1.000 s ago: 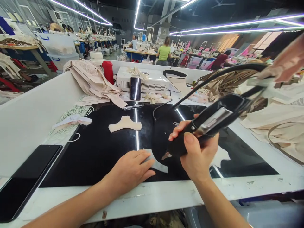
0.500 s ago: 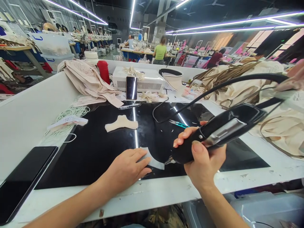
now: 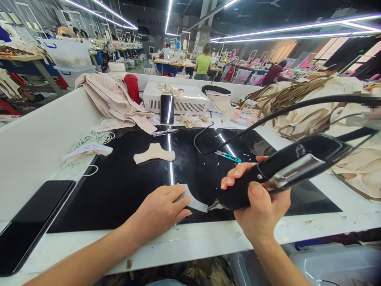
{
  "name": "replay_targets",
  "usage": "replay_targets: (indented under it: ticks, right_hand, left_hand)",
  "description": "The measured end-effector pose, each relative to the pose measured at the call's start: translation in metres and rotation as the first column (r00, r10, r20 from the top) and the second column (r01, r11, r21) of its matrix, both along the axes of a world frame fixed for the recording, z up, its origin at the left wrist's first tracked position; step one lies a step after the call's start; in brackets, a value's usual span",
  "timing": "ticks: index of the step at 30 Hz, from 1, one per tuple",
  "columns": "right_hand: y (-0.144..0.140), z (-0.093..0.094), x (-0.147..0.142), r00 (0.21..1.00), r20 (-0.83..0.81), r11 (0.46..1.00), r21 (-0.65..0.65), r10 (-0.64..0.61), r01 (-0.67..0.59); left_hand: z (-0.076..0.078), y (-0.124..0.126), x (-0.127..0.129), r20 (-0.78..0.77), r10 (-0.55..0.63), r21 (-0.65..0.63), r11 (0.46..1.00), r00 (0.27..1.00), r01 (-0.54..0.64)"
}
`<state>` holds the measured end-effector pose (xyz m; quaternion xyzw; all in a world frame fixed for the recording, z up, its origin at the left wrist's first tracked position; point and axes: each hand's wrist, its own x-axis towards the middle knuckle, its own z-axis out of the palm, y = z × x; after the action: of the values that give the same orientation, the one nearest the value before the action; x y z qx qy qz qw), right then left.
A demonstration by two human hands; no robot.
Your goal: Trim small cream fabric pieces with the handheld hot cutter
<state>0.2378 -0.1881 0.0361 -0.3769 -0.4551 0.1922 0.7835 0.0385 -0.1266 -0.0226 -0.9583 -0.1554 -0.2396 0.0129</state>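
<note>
My left hand (image 3: pixel 162 208) lies flat, fingers stretched out, pressing a small curved whitish-grey piece (image 3: pixel 197 204) onto the black mat (image 3: pixel 119 206). Part of that piece is hidden under my fingers. My right hand (image 3: pixel 262 208) is wrapped round a black corded hand tool (image 3: pixel 300 159) with a silver lever along its side. Its narrow metal tip (image 3: pixel 214 205) is at the right end of the curved piece; whether they touch I cannot tell. Farther back on the mat lies a cream three-armed fabric piece (image 3: pixel 154 153).
Teal thread snips (image 3: pixel 228 157) and a pen (image 3: pixel 164 132) lie on the mat. A large phone (image 3: pixel 32 224) and pale green cord (image 3: pixel 89 145) are at left. Behind stand an upright phone (image 3: pixel 167 109), white box (image 3: pixel 190 104) and red bottle (image 3: pixel 132 89). Fabric (image 3: pixel 300 99) is heaped right.
The black tool's rear end has swung right and slightly down, while its tip stays by the curved piece's right end. My left hand stays on the piece. The view has shifted slightly.
</note>
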Motion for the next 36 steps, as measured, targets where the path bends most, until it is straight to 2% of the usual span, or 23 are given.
replay_targets:
  ticks: [7, 10, 12, 15, 19, 21, 24, 28, 32, 36]
  right_hand:
    - [-0.001, -0.003, 0.0, 0.999, 0.017, 0.999, -0.011, 0.032, -0.032]
    - [0.0, 0.003, -0.002, 0.998, -0.038, 0.999, -0.006, 0.042, -0.042]
    - [0.001, 0.009, -0.005, 0.996, -0.084, 0.999, 0.002, 0.044, -0.044]
    - [0.006, 0.017, -0.015, 0.99, -0.129, 0.998, 0.024, 0.064, -0.061]
    - [0.018, 0.017, -0.035, 0.985, -0.138, 0.994, 0.037, 0.103, -0.099]
    - [0.025, 0.014, -0.046, 0.982, -0.135, 0.991, 0.047, 0.134, -0.128]
    - [0.036, 0.01, -0.061, 0.974, -0.126, 0.982, 0.056, 0.188, -0.183]
    - [0.046, 0.004, -0.077, 0.967, -0.107, 0.973, 0.049, 0.23, -0.226]
    - [0.051, 0.003, -0.085, 0.967, -0.102, 0.972, 0.024, 0.234, -0.233]
    - [0.054, 0.005, -0.084, 0.974, -0.103, 0.979, 0.043, 0.203, -0.2]
  left_hand:
    - [0.0, 0.001, 0.0, 0.001, 0.001, -0.018, 1.0, 1.0, -0.001]
    - [0.001, 0.0, -0.001, 0.028, -0.011, -0.106, 0.994, 1.0, 0.014]
    - [0.003, 0.0, -0.002, 0.07, -0.004, -0.209, 0.978, 0.998, 0.018]
    - [0.01, 0.005, -0.005, 0.151, 0.062, -0.409, 0.913, 0.987, 0.005]
    - [0.026, 0.024, -0.017, 0.201, 0.277, -0.611, 0.785, 0.939, -0.101]
    - [0.034, 0.035, -0.026, 0.143, 0.369, -0.66, 0.727, 0.918, -0.19]
    - [0.044, 0.044, -0.038, 0.001, 0.416, -0.682, 0.665, 0.909, -0.304]
    - [0.052, 0.045, -0.046, -0.193, 0.37, -0.674, 0.623, 0.909, -0.397]
    - [0.053, 0.043, -0.049, -0.273, 0.254, -0.702, 0.607, 0.928, -0.373]
    - [0.05, 0.038, -0.051, -0.284, 0.173, -0.692, 0.643, 0.943, -0.327]
